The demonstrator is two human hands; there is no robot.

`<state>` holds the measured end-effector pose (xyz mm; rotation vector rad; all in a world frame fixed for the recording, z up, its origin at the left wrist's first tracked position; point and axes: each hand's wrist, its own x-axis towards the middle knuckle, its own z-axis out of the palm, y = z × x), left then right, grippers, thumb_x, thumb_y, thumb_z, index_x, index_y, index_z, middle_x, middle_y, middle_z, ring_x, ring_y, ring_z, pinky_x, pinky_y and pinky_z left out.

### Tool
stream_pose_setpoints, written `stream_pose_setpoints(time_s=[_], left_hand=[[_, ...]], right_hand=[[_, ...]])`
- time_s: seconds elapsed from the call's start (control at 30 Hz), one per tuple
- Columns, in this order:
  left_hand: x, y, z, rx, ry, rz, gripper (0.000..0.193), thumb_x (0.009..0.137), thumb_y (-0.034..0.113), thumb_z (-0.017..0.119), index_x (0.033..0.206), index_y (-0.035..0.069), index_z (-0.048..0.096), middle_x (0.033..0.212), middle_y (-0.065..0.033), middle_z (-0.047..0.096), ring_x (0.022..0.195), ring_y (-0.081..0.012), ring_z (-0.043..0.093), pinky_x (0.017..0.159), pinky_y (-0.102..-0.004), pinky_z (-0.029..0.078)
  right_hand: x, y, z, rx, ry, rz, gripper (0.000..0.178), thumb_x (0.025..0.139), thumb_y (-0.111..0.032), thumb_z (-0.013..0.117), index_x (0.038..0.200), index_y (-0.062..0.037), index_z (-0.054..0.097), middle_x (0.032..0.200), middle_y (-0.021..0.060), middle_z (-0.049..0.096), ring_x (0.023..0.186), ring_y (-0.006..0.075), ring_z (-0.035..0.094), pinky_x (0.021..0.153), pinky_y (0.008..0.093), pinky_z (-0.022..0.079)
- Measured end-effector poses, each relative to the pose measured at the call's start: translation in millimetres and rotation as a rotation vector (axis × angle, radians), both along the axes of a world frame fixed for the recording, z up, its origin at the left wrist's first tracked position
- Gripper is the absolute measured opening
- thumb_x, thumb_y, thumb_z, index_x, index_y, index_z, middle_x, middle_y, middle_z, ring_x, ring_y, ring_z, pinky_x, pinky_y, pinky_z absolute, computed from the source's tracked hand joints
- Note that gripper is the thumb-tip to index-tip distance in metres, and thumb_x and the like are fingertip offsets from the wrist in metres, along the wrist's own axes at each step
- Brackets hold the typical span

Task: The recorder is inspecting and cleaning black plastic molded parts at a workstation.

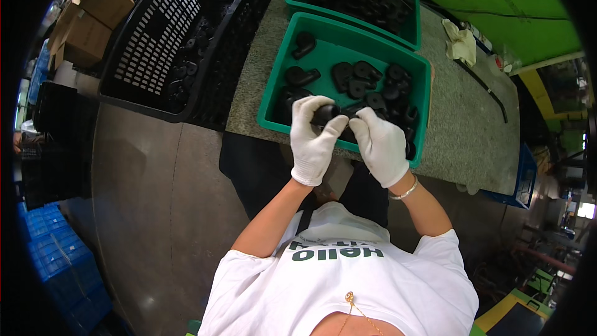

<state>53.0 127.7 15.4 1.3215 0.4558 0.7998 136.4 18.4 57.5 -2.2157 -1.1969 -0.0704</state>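
My left hand [312, 143], in a white glove, is closed around a black, curved, pipe-like part [326, 114] with a round end. Beside it my right hand [382, 148], gloved too, has its fingers pinched together; a small dark piece seems to sit at the fingertips, too hidden to name. Both hands are over the near side of a green bin [272, 78]. Inside lie several similar black elbow-shaped parts [302, 76], a few apart at the left and more heaped at the right.
A second green bin [407, 37] full of black parts stands behind on the grey tabletop [479, 130]. To the left is a black slatted crate [158, 31] with more parts. A white glove [460, 42] and a black hose [488, 90] lie at the right.
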Motion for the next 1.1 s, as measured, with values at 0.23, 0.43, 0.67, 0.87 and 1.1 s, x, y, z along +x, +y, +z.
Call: stream_pose_setpoints(time_s=[0.23,0.43,0.67,0.87,1.1], left_hand=[[-24,116,33,0.541,0.118,0.789,0.036,0.084,-0.001,0.066,0.118,0.003,0.057,0.113,-0.0061,0.056,0.099,-0.0116,0.054,0.084,-0.0251,0.046],[-62,195,28,0.773,0.534,0.691,0.034,0.087,0.014,0.064,0.119,0.003,0.057,0.119,-0.0163,0.055,0.105,-0.0293,0.058,0.091,-0.0389,0.048],[-59,196,12,1.098,0.672,0.740,0.029,0.090,0.017,0.062,0.116,0.005,0.059,0.119,-0.0125,0.058,0.095,-0.0285,0.062,0.086,-0.0373,0.050],[-47,112,16,0.683,0.052,0.665,0.019,0.092,-0.005,0.053,0.109,-0.002,0.058,0.109,-0.0089,0.055,0.093,-0.0139,0.057,0.085,-0.0264,0.048],[-12,10,3,0.718,-0.071,0.370,0.040,0.073,-0.009,0.070,0.109,0.002,0.058,0.113,-0.0167,0.054,0.100,-0.0295,0.057,0.084,-0.0357,0.049]], right_hand=[[101,66,-38,-0.006,-0.314,0.199,0.018,0.079,-0.021,0.068,0.094,-0.0129,0.061,0.091,0.0034,0.063,0.071,0.0273,0.064,0.059,0.0370,0.050],[138,134,-70,-0.050,-0.512,0.574,0.020,0.084,-0.008,0.052,0.101,-0.0154,0.060,0.095,0.0002,0.063,0.068,0.0234,0.066,0.056,0.0345,0.053],[143,135,-79,-0.251,-0.462,0.606,0.024,0.080,-0.010,0.061,0.103,-0.0162,0.060,0.095,0.0042,0.061,0.069,0.0273,0.065,0.058,0.0383,0.053],[106,86,-44,0.523,0.273,0.165,0.030,0.083,-0.012,0.068,0.112,-0.0077,0.061,0.068,-0.0013,0.053,0.052,0.0133,0.054,0.047,0.0315,0.043],[26,35,9,0.755,1.581,0.046,0.021,0.093,-0.019,0.062,0.111,-0.0086,0.061,0.054,-0.0111,0.035,0.039,0.0018,0.023,0.040,0.0213,0.017]])
